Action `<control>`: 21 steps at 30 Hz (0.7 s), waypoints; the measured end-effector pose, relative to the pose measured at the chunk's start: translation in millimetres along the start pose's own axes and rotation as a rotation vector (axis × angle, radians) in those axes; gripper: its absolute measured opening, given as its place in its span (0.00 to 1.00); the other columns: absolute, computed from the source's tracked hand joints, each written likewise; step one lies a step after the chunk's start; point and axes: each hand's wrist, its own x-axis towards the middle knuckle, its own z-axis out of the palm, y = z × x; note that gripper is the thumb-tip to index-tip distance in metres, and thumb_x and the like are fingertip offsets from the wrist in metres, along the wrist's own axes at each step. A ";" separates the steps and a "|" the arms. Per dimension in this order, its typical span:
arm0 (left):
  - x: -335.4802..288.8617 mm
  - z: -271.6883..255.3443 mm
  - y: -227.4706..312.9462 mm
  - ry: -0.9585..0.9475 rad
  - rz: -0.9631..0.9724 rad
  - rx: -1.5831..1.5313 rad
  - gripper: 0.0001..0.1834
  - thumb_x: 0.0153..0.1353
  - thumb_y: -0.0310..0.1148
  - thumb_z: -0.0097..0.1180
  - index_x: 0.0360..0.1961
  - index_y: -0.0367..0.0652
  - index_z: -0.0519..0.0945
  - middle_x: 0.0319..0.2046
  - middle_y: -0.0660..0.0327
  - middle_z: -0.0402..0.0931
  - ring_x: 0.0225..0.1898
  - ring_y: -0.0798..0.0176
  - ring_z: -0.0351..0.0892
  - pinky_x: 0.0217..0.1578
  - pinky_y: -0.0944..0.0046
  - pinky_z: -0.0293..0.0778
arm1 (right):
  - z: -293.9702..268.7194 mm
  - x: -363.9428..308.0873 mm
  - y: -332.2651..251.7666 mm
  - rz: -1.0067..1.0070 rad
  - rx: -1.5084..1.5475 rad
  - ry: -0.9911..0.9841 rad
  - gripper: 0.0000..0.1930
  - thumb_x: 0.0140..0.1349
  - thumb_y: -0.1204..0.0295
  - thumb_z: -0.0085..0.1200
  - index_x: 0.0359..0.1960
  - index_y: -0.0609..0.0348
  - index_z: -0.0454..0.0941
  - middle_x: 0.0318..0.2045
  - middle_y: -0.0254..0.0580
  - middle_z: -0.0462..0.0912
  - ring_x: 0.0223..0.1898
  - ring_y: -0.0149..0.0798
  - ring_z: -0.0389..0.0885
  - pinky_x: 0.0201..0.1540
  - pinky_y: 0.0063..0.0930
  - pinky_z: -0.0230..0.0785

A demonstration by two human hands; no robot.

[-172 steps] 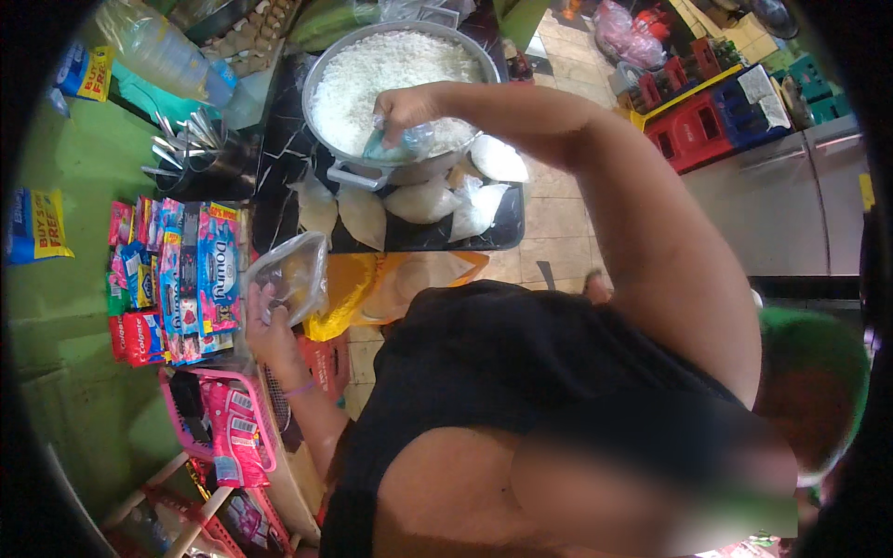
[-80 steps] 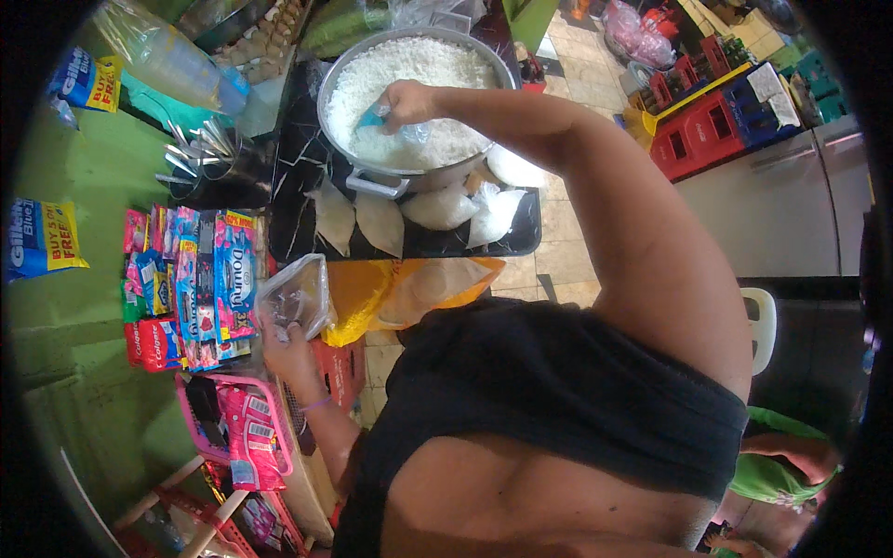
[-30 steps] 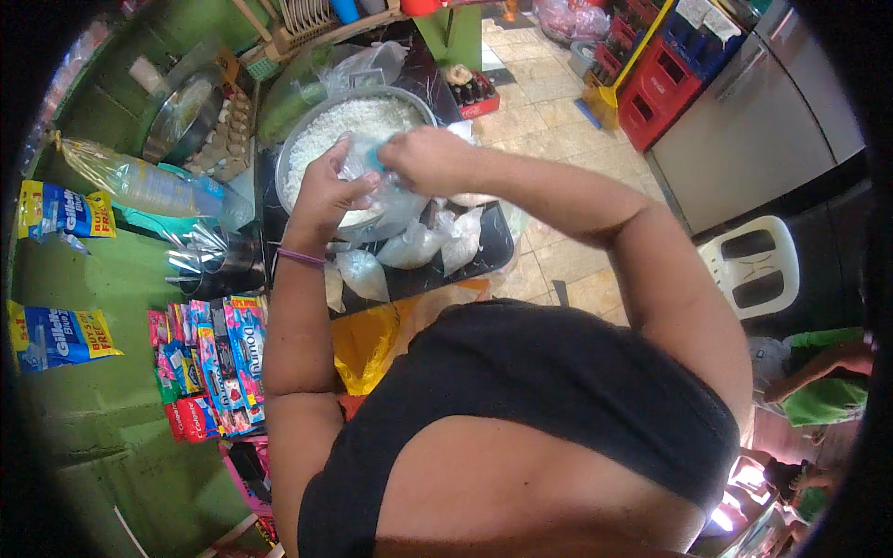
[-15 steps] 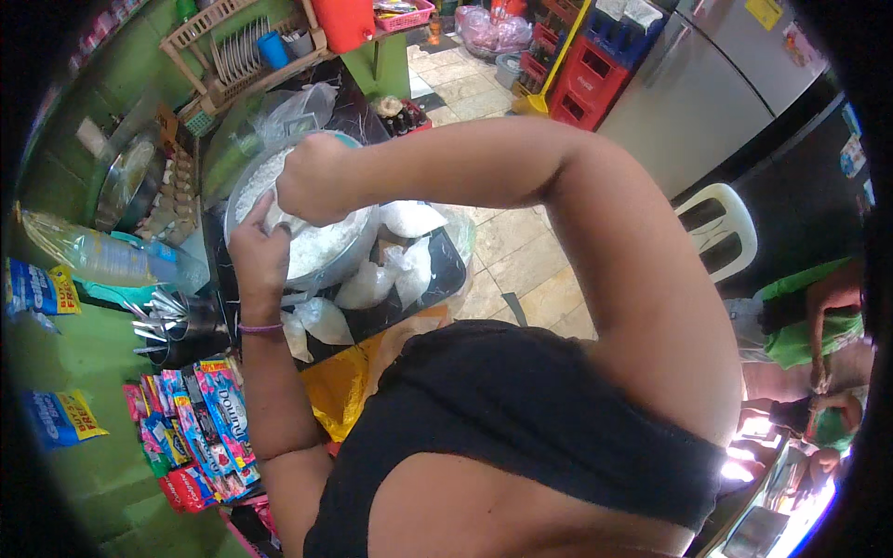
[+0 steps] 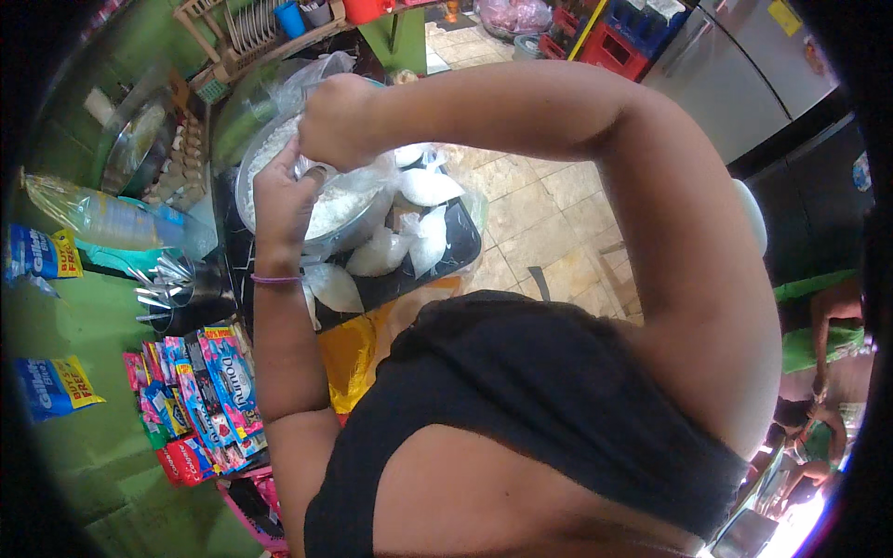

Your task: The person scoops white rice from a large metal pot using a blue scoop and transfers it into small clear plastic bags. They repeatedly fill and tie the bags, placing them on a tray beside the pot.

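My right hand [image 5: 337, 121] is a closed fist above the far side of a wide basin [image 5: 246, 200] of white powder [image 5: 335, 212]. Close against it, my left hand [image 5: 284, 193], with a thin band on the wrist, pinches thumb and fingers together. Clear thin plastic, seemingly the neck of a plastic bag [image 5: 372, 179], shows between and beside the hands; the fingers partly hide it. Several knotted clear bags of white powder lie right of the basin, among them one bag [image 5: 430, 188] near the table edge and another [image 5: 333, 288] nearer me.
The dark tabletop [image 5: 465, 244] ends beside the tiled floor. A yellow plastic bag [image 5: 349, 358] hangs in front of me. To the left are a cup of metal cutlery [image 5: 177, 298], hanging sachets [image 5: 200, 400] and a bottle [image 5: 112, 223]. People in green [image 5: 823, 344] are at far right.
The whole view has shifted, so the basin and bags sit further right and higher. Both hands stay together over the basin, and more clear plastic shows beside them.
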 end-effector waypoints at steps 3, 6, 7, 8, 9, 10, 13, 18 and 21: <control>1.7 -1.7 6.3 -0.004 -0.088 -0.125 0.27 0.49 0.22 0.54 0.53 0.32 0.68 0.37 0.65 0.74 0.26 0.76 0.67 0.26 0.77 0.63 | -4.6 -0.3 4.7 0.091 0.105 0.058 0.13 0.49 0.60 0.52 0.33 0.51 0.81 0.34 0.44 0.81 0.38 0.46 0.80 0.37 0.42 0.72; 7.0 -8.1 9.7 0.032 -0.070 -0.361 0.27 0.50 0.22 0.54 0.54 0.30 0.66 0.41 0.61 0.73 0.29 0.74 0.68 0.28 0.76 0.64 | -24.4 -3.1 21.9 0.241 0.273 0.088 0.15 0.50 0.62 0.51 0.37 0.53 0.80 0.36 0.47 0.80 0.40 0.46 0.79 0.39 0.39 0.71; 9.8 -10.2 10.6 0.048 -0.046 -0.455 0.28 0.50 0.22 0.55 0.54 0.30 0.66 0.42 0.59 0.72 0.30 0.73 0.69 0.28 0.76 0.65 | -25.0 -4.5 31.4 0.293 0.331 0.083 0.15 0.50 0.63 0.51 0.39 0.53 0.79 0.38 0.47 0.80 0.41 0.46 0.79 0.39 0.38 0.71; 15.2 -11.8 15.0 -0.010 -0.014 -0.388 0.29 0.50 0.21 0.53 0.56 0.28 0.63 0.46 0.56 0.69 0.34 0.72 0.69 0.31 0.74 0.67 | -19.1 -11.4 42.5 0.291 0.484 0.152 0.16 0.51 0.64 0.51 0.41 0.54 0.78 0.39 0.48 0.79 0.41 0.45 0.78 0.40 0.37 0.71; 16.6 -12.8 19.4 -0.023 -0.035 -0.448 0.29 0.51 0.21 0.53 0.57 0.29 0.61 0.48 0.55 0.68 0.39 0.68 0.69 0.36 0.71 0.68 | -9.4 -15.0 54.9 0.275 0.635 0.228 0.17 0.51 0.65 0.51 0.43 0.55 0.77 0.40 0.48 0.79 0.41 0.45 0.78 0.41 0.35 0.71; 17.8 -13.1 23.4 -0.037 -0.056 -0.509 0.30 0.52 0.21 0.52 0.57 0.29 0.60 0.50 0.55 0.67 0.43 0.65 0.70 0.42 0.68 0.68 | 2.9 -15.4 69.9 0.258 0.785 0.305 0.18 0.52 0.66 0.50 0.45 0.56 0.76 0.42 0.48 0.78 0.41 0.45 0.78 0.41 0.34 0.70; 27.5 -16.9 20.4 -0.063 -0.071 -0.576 0.31 0.53 0.22 0.52 0.59 0.30 0.57 0.52 0.54 0.65 0.49 0.62 0.70 0.47 0.65 0.69 | 80.6 6.1 151.6 -0.384 0.502 0.808 0.21 0.52 0.69 0.50 0.49 0.60 0.73 0.44 0.48 0.77 0.40 0.45 0.77 0.42 0.32 0.70; 20.1 -42.6 6.0 0.006 -0.117 -0.524 0.31 0.53 0.21 0.54 0.58 0.31 0.58 0.51 0.56 0.66 0.45 0.65 0.71 0.41 0.68 0.70 | 107.1 -27.3 139.1 0.079 0.863 0.920 0.20 0.54 0.65 0.52 0.46 0.63 0.73 0.40 0.46 0.78 0.38 0.40 0.77 0.42 0.30 0.69; 3.0 -55.8 5.2 0.037 -0.160 -0.560 0.30 0.53 0.22 0.55 0.57 0.32 0.60 0.50 0.56 0.67 0.41 0.67 0.71 0.36 0.71 0.70 | 118.0 -32.1 122.3 0.356 1.494 0.750 0.20 0.54 0.63 0.52 0.45 0.62 0.73 0.38 0.45 0.78 0.38 0.38 0.77 0.42 0.30 0.69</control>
